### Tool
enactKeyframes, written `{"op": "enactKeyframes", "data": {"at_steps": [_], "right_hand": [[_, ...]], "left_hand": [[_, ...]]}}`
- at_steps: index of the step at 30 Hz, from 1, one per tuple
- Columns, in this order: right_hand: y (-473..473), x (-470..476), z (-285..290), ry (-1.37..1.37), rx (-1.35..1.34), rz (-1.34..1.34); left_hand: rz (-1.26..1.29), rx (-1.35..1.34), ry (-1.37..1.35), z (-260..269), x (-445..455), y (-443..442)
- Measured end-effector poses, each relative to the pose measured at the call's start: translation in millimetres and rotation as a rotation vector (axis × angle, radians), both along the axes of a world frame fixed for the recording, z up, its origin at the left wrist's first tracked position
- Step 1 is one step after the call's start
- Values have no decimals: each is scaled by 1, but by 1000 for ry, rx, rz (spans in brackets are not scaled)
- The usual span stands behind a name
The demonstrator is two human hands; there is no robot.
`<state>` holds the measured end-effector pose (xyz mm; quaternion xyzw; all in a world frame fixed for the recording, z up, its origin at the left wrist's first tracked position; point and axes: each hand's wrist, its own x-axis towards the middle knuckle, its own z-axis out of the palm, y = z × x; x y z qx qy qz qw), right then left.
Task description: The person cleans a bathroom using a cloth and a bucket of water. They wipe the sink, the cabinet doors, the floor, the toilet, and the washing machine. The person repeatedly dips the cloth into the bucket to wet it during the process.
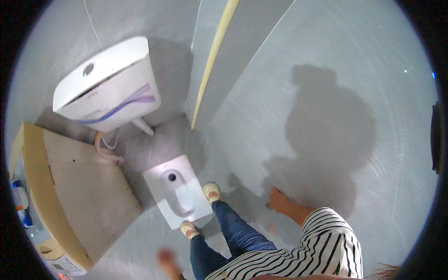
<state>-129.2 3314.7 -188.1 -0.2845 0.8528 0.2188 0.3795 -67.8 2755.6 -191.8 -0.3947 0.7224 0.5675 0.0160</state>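
My right hand (278, 201) is closed in a fist, close to the grey wall (252, 140) on the right. Small dark parts of an object show at both sides of the fist; its kind is too small to tell. My left hand (166, 260) hangs low at the bottom, blurred, so its fingers and any thing in it cannot be made out. A white squat toilet pan (176, 194) is set in the floor before me. My feet, in cream clogs (211, 191), stand at its near end and right edge.
A white flush cistern (115, 94) with a purple-blue stripe hangs on the far wall, hoses below. A yellow pipe (213, 59) runs down the corner. At left stands a yellow-rimmed basin or tub (57, 196) with a grey side panel, a blue-and-white item (22, 203) inside.
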Motion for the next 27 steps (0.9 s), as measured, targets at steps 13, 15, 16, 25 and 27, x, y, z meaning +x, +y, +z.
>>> {"op": "enactKeyframes", "data": {"at_steps": [13,15,16,25,27], "right_hand": [[4,-359,354,1500,-259,-144],[-8,-401,395,1732,-432,-148],[-11,-426,396,1813,-480,-175],[-99,-513,76,1540,-1147,-895],[-96,-510,-12,1384,-1288,-1363]], "left_hand": [[-213,348,260,15,-76,42],[-146,35,175,35,-73,37],[-51,-21,233,38,-70,35],[59,209,-260,102,-58,93],[-24,251,-337,84,-51,108]]}}
